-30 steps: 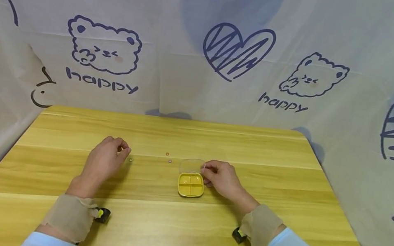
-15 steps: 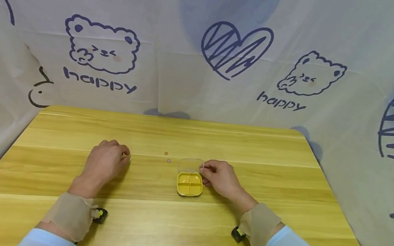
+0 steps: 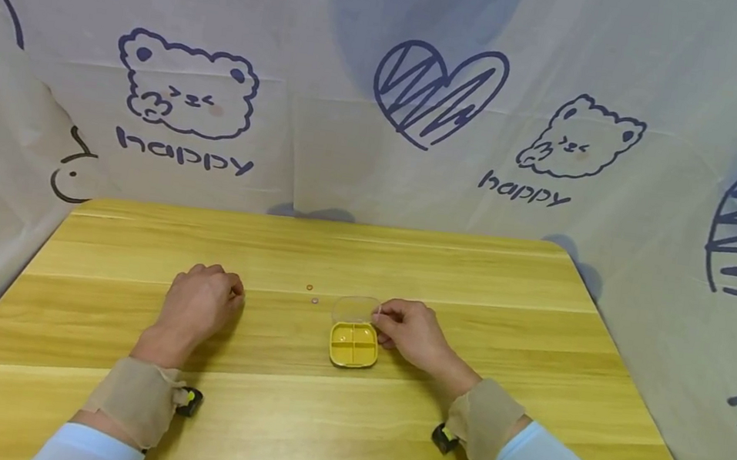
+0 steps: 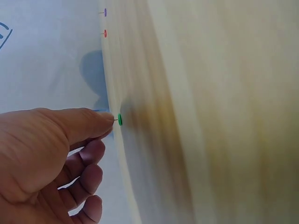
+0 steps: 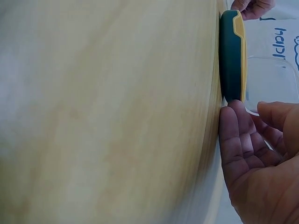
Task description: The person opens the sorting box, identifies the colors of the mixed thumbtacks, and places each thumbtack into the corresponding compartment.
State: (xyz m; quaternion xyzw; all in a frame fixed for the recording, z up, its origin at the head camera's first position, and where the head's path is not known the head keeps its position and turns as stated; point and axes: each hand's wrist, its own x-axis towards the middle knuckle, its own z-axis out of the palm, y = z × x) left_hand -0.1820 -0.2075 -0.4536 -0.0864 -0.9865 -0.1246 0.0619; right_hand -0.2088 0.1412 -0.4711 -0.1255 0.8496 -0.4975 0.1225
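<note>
In the left wrist view, a thumbtack with a green head [image 4: 120, 119] lies head down on the table, and the thumb and forefinger of my left hand [image 4: 56, 140] pinch its pin. My left hand [image 3: 201, 301] covers that tack in the head view. A small yellow box [image 3: 354, 345] with a dark green underside and four-way dividers stands open at the middle. Its clear lid [image 5: 271, 81] is raised, and my right hand [image 3: 416, 335] pinches the lid's right edge between thumb and fingers. The other fingers of my right hand [image 5: 261, 172] lie beside the box.
Two more thumbtacks, one red [image 4: 105, 33] and one purple [image 4: 105, 12], rest pin up on the table between my left hand and the box. Behind the wooden table [image 3: 328, 427] hangs a white cloth [image 3: 331, 140] with bear and heart drawings.
My left hand has come down over the green thumbtack, its fingertips moving onto the pin. The right hand keeps its hold on the lid.
</note>
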